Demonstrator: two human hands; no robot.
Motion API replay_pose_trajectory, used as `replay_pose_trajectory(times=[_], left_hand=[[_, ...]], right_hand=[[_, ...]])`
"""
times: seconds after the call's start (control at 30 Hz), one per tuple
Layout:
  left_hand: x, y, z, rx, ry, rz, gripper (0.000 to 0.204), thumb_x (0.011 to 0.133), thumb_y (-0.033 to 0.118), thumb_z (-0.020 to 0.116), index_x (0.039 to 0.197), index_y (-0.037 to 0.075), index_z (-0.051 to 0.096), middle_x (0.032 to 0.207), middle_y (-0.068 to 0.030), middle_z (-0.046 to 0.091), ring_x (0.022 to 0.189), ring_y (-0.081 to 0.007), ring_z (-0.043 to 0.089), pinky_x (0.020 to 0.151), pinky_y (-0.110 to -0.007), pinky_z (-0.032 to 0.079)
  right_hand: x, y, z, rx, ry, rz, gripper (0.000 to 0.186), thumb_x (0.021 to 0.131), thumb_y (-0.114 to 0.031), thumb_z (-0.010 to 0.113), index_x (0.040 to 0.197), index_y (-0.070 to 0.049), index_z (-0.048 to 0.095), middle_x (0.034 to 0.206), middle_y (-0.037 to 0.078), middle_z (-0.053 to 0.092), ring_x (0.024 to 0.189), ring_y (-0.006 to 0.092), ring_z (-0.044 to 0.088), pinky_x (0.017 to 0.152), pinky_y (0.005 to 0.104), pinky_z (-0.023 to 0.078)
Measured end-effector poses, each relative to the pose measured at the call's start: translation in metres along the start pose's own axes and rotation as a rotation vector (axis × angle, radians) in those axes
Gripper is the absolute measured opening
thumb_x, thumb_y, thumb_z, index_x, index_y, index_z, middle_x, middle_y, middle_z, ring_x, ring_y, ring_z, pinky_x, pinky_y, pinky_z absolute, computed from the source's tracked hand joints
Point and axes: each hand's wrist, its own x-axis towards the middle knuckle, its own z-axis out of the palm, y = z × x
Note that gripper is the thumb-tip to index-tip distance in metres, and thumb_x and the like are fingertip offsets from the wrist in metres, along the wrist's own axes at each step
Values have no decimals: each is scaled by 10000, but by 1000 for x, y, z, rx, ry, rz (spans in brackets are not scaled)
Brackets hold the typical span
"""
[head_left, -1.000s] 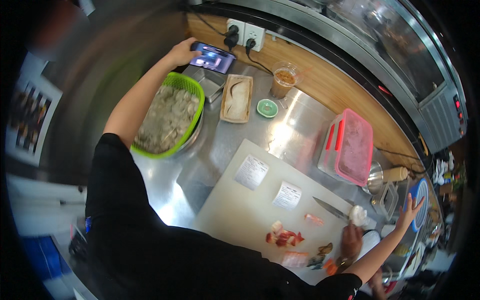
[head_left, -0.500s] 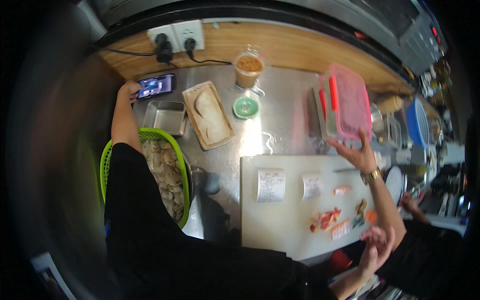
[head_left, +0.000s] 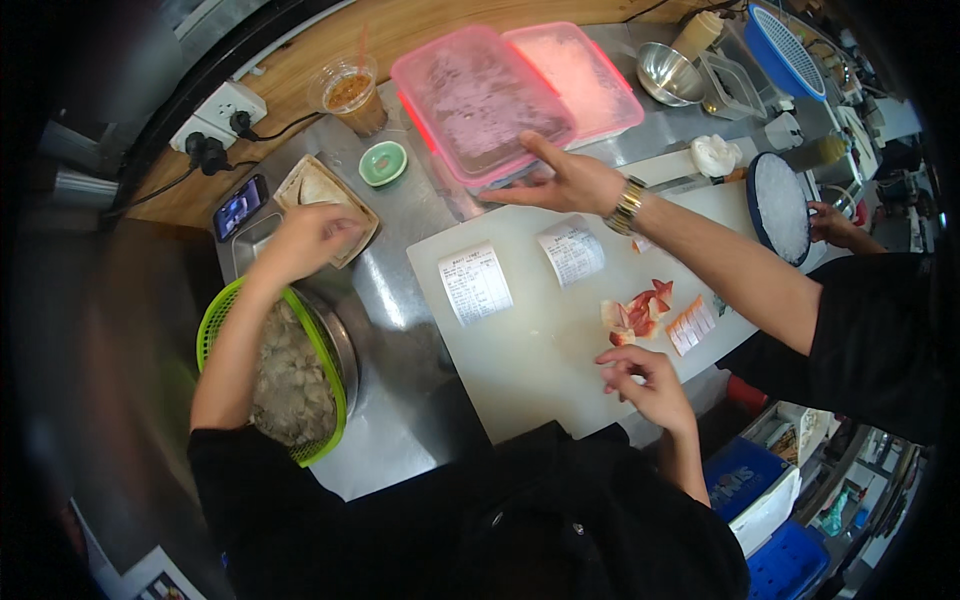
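Note:
My left hand (head_left: 315, 235) is over the rectangular ceramic dish (head_left: 350, 255); its fingers are bent and blurred, so what they hold, if anything, is unclear. A phone (head_left: 240, 208) lies beside the steel tray (head_left: 250, 243). Below that is a green basket (head_left: 315, 405) of pale, wet pieces in a steel bowl. My right hand (head_left: 640, 380) hovers above the cutting board (head_left: 530, 370) with fingers apart, near red-and-white seafood slices (head_left: 630, 315) and striped pink slices (head_left: 690, 325). Two paper slips (head_left: 475, 285) lie on the board.
A co-worker's hand (head_left: 570, 180) is at a pink-lidded box (head_left: 470, 100), beside another (head_left: 570, 70). Their other hand (head_left: 830, 222) grips a bowl of ice (head_left: 780, 200). A drink (head_left: 350, 95), green saucer (head_left: 383, 163), steel bowl (head_left: 668, 75) and power sockets (head_left: 210, 125) are around.
My left hand has left the phone and moved over the ceramic dish. The co-worker has shifted the upper pink box leftward, showing the one beside it. The view has turned.

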Motion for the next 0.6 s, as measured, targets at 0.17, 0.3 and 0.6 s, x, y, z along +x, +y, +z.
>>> replay_pose_trajectory(times=[0.17,0.3,0.6], left_hand=[[24,77,83,171,-87,44,445,890,314,758,1239,50,674,1112,-161,697,925,-305,694,844,-392,561],[-5,108,147,113,1,-50,680,840,417,799,1394,93,573,1316,-183,598,1086,-335,652,960,-409,532],[-11,156,232,10,478,-146,495,772,284,835,1234,183,688,1334,-73,574,1294,-311,496,1030,-488,419]], right_hand=[[1,13,-2,-163,-162,-243,254,925,-109,723,1171,-51,693,747,66,657,685,141,642,642,281,503],[-3,31,-32,-153,-181,-285,290,918,-111,724,1203,-69,686,766,80,659,657,170,623,656,299,515],[23,31,-62,-321,-214,-521,271,914,-96,723,1171,-27,675,881,95,678,712,188,646,677,312,532]])
